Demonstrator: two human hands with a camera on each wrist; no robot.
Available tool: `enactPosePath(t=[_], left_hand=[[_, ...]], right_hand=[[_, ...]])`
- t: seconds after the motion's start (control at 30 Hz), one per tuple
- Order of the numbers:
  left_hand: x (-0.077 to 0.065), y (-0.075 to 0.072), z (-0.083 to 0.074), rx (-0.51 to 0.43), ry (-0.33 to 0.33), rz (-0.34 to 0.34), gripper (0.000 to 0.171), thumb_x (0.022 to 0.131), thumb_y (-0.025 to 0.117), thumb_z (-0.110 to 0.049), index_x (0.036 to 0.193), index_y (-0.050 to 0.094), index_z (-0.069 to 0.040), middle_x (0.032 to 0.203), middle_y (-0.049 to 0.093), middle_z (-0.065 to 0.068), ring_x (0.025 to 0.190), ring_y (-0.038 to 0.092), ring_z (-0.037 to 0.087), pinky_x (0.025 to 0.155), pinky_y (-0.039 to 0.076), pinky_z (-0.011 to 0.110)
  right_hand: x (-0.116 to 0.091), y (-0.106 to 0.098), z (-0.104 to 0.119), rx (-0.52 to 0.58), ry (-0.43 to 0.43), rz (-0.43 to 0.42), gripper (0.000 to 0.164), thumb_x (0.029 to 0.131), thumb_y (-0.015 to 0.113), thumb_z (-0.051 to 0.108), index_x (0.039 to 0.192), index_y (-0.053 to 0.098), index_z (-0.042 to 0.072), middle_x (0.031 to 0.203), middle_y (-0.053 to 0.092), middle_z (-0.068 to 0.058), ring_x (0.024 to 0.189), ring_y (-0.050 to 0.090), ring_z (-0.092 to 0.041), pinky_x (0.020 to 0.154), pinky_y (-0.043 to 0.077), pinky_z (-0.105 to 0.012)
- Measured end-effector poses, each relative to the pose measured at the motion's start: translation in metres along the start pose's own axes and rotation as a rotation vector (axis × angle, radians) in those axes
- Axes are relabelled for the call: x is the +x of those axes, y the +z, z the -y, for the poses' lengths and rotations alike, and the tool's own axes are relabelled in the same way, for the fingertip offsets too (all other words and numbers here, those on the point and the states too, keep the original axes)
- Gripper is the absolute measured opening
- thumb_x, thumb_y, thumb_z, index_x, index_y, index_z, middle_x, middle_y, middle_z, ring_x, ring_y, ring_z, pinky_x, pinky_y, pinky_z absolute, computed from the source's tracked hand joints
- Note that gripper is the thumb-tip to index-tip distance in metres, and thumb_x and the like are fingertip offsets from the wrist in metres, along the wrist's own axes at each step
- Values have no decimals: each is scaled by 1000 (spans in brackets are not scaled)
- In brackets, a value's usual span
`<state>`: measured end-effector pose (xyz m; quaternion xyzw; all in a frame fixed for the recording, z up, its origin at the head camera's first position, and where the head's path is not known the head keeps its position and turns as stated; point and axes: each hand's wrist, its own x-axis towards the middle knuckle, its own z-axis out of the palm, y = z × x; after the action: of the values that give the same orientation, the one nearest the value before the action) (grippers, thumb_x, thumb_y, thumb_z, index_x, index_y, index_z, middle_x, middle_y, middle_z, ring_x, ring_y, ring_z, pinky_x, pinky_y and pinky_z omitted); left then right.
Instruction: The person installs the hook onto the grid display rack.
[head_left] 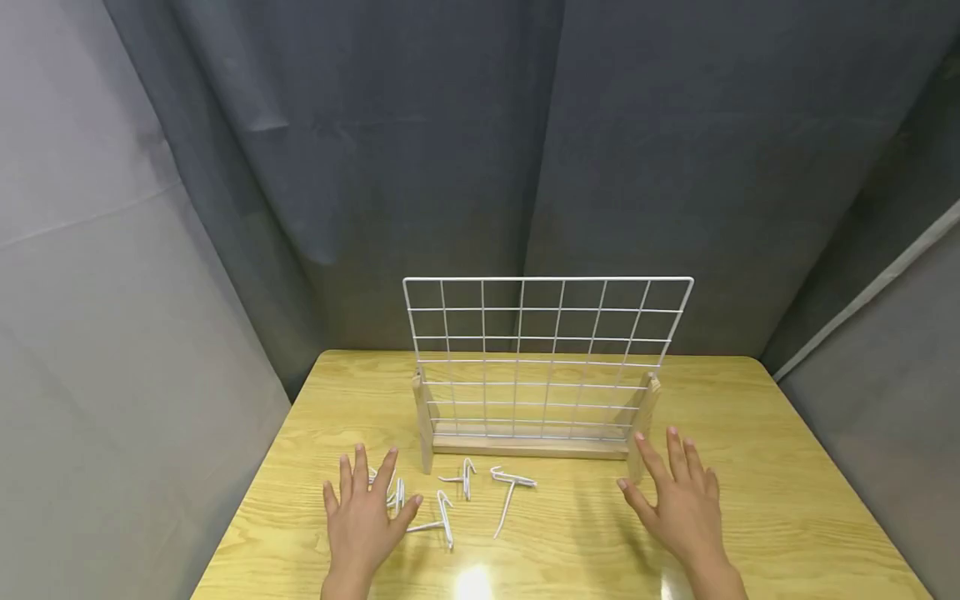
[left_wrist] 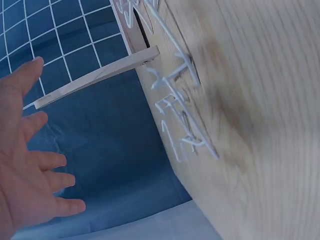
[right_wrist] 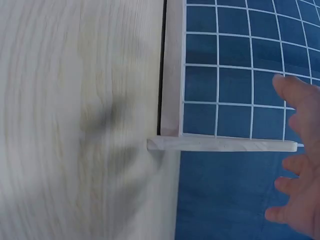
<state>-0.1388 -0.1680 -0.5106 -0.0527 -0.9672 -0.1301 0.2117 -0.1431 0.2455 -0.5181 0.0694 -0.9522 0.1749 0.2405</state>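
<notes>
Fingers spread, my left hand point(head_left: 362, 521) hovers over the left part of the table, holding nothing. Several white wire hooks lie beneath and beside it, some partly hidden by the hand in the head view. One hook point(head_left: 447, 521) is just right of its thumb, another hook point(head_left: 467, 479) lies farther back, and a third hook point(head_left: 513, 481) is farther right. In the left wrist view, more hooks point(left_wrist: 187, 122) lie on the wood. My right hand point(head_left: 681, 508), also spread and holding nothing, is near the right foot of a white wire grid panel point(head_left: 557, 337) that stands upright.
A wooden base point(head_left: 528, 447) with two side posts carries the grid near the middle of the wooden table point(head_left: 757, 467). Dark curtains point(head_left: 637, 167) hang behind the table's far edge. Grey cloth point(head_left: 112, 333) hangs at the left side.
</notes>
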Motion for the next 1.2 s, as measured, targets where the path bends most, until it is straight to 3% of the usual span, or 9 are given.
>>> enactPosePath(t=[0.13,0.27,0.43,0.7,0.83,0.87,1.0,1.1,1.2], left_hand=[[-2,2,-3,-23,-31,-25,74,73,73,-50,133,50,-13,137,35,31,123,31,53,87,28,73],[-5,8,-5,-66,-46,-60,71,72,75,-46,129,53,-11,131,43,30,117,41,49,86,33,70],[-12,16,-5,-138,-72,-80,65,73,76,-40,126,56,-9,125,51,26,110,50,44,83,37,67],[-16,22,7,-356,-50,-247,56,66,84,-16,117,62,-9,114,59,22,99,57,44,76,41,69],[-21,24,14,-425,-31,-274,54,64,85,-11,113,65,-8,112,60,19,101,57,41,76,43,65],[-22,25,15,-437,-22,-278,53,63,85,-10,112,65,-7,111,60,19,101,57,41,76,44,63],[-25,30,16,-488,14,-307,51,60,86,-4,108,66,-3,109,62,16,98,58,37,77,47,59],[-28,35,15,-534,26,-313,53,58,86,0,107,66,-2,108,62,14,97,59,34,77,47,56],[-32,42,14,-580,5,-281,53,58,86,1,107,66,-3,109,62,13,98,59,34,77,48,56]], right_hand=[[2,4,0,58,-52,-123,67,77,71,30,135,46,8,139,31,-32,118,35,-56,87,26,-73],[5,6,-4,117,-64,-214,63,74,72,19,128,49,-3,130,39,-36,109,42,-58,78,35,-72],[13,5,-7,241,7,-257,58,75,72,8,126,48,-8,129,40,-36,109,41,-58,80,36,-70],[25,9,-5,375,132,-347,52,79,69,1,125,48,-11,128,45,-32,115,40,-53,88,35,-66],[29,11,-3,434,210,-371,51,81,69,1,127,48,-8,127,49,-28,114,45,-47,87,40,-60],[30,11,-2,453,234,-370,50,83,68,2,128,48,-8,126,50,-27,114,46,-45,87,41,-58],[36,15,-3,517,318,-395,47,86,66,6,129,49,-6,126,53,-21,113,50,-36,91,44,-28],[43,17,-4,553,358,-423,45,87,65,6,128,49,-5,126,54,-18,111,52,-31,83,39,-11],[48,17,-6,579,383,-409,45,88,64,8,128,49,-5,128,53,-15,112,51,-29,84,42,-15]])
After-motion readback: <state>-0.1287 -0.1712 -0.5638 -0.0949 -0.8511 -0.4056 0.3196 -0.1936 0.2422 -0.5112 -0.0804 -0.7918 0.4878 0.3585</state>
